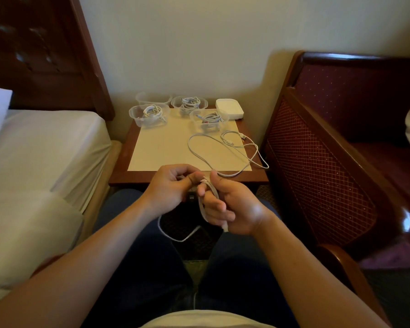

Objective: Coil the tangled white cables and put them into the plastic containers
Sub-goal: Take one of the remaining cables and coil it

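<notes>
Three tubs beyond hands hold coils, 4th looks empty. Right hand grips cable mid-coil, left hand pinches its strand. Loose cable ahead, uncoiled.

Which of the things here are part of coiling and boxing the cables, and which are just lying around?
Part of the job:
- cable being coiled, held by left hand and right hand
- loose cable on the table
- three filled containers
- empty container

Just lying about:
- stack of white lids
- bed
- armchair
</notes>
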`<action>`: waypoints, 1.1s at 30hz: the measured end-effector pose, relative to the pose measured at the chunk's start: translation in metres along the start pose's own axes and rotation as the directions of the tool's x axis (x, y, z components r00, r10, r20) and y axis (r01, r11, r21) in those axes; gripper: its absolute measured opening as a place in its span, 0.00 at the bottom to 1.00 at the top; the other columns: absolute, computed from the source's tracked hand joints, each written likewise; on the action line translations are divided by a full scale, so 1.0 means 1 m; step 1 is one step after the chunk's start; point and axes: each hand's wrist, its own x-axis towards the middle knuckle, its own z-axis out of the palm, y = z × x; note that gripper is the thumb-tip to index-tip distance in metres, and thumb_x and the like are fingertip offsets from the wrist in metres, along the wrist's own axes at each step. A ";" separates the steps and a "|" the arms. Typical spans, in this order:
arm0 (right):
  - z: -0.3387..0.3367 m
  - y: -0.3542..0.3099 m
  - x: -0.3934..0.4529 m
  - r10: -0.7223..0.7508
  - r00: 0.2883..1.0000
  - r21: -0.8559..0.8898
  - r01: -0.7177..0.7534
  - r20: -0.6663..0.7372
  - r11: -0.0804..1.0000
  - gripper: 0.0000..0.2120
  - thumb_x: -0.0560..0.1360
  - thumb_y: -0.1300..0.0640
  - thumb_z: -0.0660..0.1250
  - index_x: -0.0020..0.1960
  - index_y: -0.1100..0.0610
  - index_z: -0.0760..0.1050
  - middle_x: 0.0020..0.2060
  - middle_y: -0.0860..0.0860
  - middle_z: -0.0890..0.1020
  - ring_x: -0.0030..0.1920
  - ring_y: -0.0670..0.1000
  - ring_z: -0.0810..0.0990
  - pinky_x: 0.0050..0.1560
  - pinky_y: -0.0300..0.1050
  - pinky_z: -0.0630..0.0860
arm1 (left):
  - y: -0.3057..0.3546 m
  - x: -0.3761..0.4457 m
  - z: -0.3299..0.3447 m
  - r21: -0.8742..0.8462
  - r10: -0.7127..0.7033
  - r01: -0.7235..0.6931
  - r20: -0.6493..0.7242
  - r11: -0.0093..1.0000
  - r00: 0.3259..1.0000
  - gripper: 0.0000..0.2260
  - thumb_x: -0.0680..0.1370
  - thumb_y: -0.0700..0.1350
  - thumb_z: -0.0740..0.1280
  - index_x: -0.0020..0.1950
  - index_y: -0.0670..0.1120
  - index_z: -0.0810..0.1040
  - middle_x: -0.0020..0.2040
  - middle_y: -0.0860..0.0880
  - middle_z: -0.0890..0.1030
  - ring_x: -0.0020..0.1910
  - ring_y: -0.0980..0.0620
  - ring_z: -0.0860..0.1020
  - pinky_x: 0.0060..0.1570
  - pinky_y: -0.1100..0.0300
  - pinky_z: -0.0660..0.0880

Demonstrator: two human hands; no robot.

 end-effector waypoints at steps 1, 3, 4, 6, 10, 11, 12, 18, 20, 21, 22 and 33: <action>0.003 0.001 0.001 -0.042 0.996 0.108 0.034 0.079 0.994 0.24 0.86 0.44 0.47 0.49 0.61 0.72 0.24 0.48 0.72 0.19 0.44 0.66 0.25 0.39 0.62 | -0.002 -0.002 0.007 -0.116 -0.068 0.064 -0.025 0.991 0.997 0.08 0.82 0.38 0.66 0.46 0.40 0.83 0.34 0.44 0.81 0.32 0.53 0.77 0.32 0.62 0.72; 0.011 0.000 0.002 -0.144 0.987 0.273 0.118 0.076 0.955 0.22 0.85 0.45 0.49 0.51 0.60 0.72 0.27 0.48 0.74 0.24 0.45 0.71 0.30 0.39 0.70 | -0.006 -0.007 0.018 -0.196 -0.127 0.120 -0.026 0.973 0.992 0.11 0.83 0.41 0.65 0.46 0.43 0.85 0.34 0.35 0.77 0.32 0.45 0.72 0.30 0.59 0.68; 0.014 -0.002 0.002 -0.194 0.981 0.318 0.180 0.013 0.931 0.21 0.85 0.45 0.50 0.52 0.60 0.73 0.29 0.49 0.75 0.27 0.46 0.74 0.33 0.40 0.73 | -0.006 -0.009 0.021 -0.190 -0.134 0.129 -0.012 0.973 0.991 0.12 0.83 0.43 0.65 0.45 0.48 0.86 0.33 0.36 0.77 0.31 0.45 0.70 0.29 0.59 0.67; 0.017 -0.007 0.002 -0.293 0.944 0.296 0.326 -0.152 0.898 0.20 0.85 0.46 0.52 0.57 0.60 0.74 0.35 0.50 0.80 0.34 0.48 0.80 0.39 0.42 0.77 | -0.007 -0.013 0.023 -0.119 -0.127 0.128 0.016 0.985 0.992 0.15 0.83 0.44 0.65 0.40 0.55 0.85 0.32 0.46 0.77 0.28 0.47 0.70 0.28 0.59 0.67; 0.010 -0.012 0.005 -0.460 0.820 0.018 0.495 -0.342 0.869 0.17 0.86 0.52 0.53 0.65 0.63 0.71 0.56 0.58 0.85 0.57 0.55 0.85 0.55 0.46 0.82 | -0.008 -0.016 0.019 -0.059 -0.201 0.206 0.083 0.977 0.976 0.08 0.83 0.43 0.66 0.50 0.43 0.84 0.37 0.44 0.80 0.32 0.46 0.76 0.33 0.57 0.76; 0.008 -0.011 0.007 -0.498 0.788 -0.086 0.504 -0.361 0.859 0.16 0.86 0.54 0.54 0.65 0.63 0.70 0.58 0.58 0.85 0.60 0.56 0.84 0.59 0.47 0.81 | -0.008 -0.017 0.018 -0.041 -0.236 0.241 0.114 0.970 0.965 0.08 0.82 0.43 0.67 0.52 0.40 0.84 0.37 0.44 0.80 0.34 0.45 0.78 0.36 0.54 0.78; 0.005 -0.010 0.008 -0.531 0.757 -0.205 0.491 -0.380 0.847 0.14 0.86 0.55 0.55 0.65 0.62 0.71 0.58 0.58 0.84 0.60 0.55 0.84 0.62 0.48 0.80 | -0.009 -0.017 0.017 -0.005 -0.264 0.267 0.149 0.964 0.953 0.08 0.82 0.43 0.67 0.52 0.40 0.83 0.37 0.44 0.80 0.35 0.45 0.79 0.39 0.52 0.79; -0.010 -0.002 0.007 -0.580 0.761 -0.939 -0.111 -0.292 0.326 0.07 0.85 0.56 0.59 0.59 0.54 0.74 0.51 0.41 0.80 0.52 0.39 0.80 0.58 0.45 0.79 | 0.004 -0.017 0.002 0.399 -0.168 0.037 0.299 0.916 0.939 0.06 0.81 0.48 0.68 0.52 0.53 0.85 0.41 0.54 0.85 0.38 0.59 0.81 0.43 0.60 0.78; -0.005 -0.002 0.006 -0.517 0.818 -0.962 -0.268 -0.253 0.048 0.08 0.85 0.58 0.57 0.60 0.56 0.73 0.51 0.44 0.78 0.49 0.42 0.77 0.53 0.47 0.77 | 0.013 -0.012 -0.003 0.569 -0.124 -0.095 0.333 0.817 0.935 0.04 0.79 0.50 0.71 0.50 0.56 0.86 0.42 0.57 0.84 0.42 0.61 0.81 0.44 0.62 0.76; -0.005 -0.002 0.008 -0.491 0.832 -0.936 -0.341 -0.259 -0.084 0.10 0.85 0.58 0.56 0.62 0.58 0.73 0.53 0.50 0.77 0.52 0.49 0.78 0.52 0.49 0.76 | 0.018 -0.009 -0.004 0.629 -0.131 -0.123 0.342 0.768 0.930 0.03 0.78 0.51 0.72 0.49 0.56 0.86 0.40 0.57 0.84 0.41 0.61 0.81 0.42 0.63 0.75; -0.006 -0.003 0.009 -0.459 0.839 -0.890 -0.413 -0.291 -0.191 0.11 0.85 0.58 0.55 0.63 0.59 0.73 0.55 0.54 0.77 0.54 0.55 0.77 0.50 0.48 0.73 | 0.021 -0.006 -0.006 0.669 -0.137 -0.142 0.347 0.730 0.928 0.03 0.77 0.52 0.73 0.48 0.55 0.85 0.39 0.57 0.84 0.40 0.62 0.80 0.40 0.63 0.74; -0.006 -0.007 -0.004 0.012 0.987 0.111 -0.030 0.159 0.993 0.20 0.85 0.48 0.48 0.52 0.62 0.71 0.28 0.51 0.75 0.23 0.47 0.71 0.30 0.41 0.68 | 0.002 0.001 -0.004 0.055 0.059 -0.062 0.059 0.997 0.997 0.07 0.80 0.39 0.69 0.45 0.46 0.86 0.40 0.51 0.86 0.41 0.56 0.82 0.45 0.62 0.77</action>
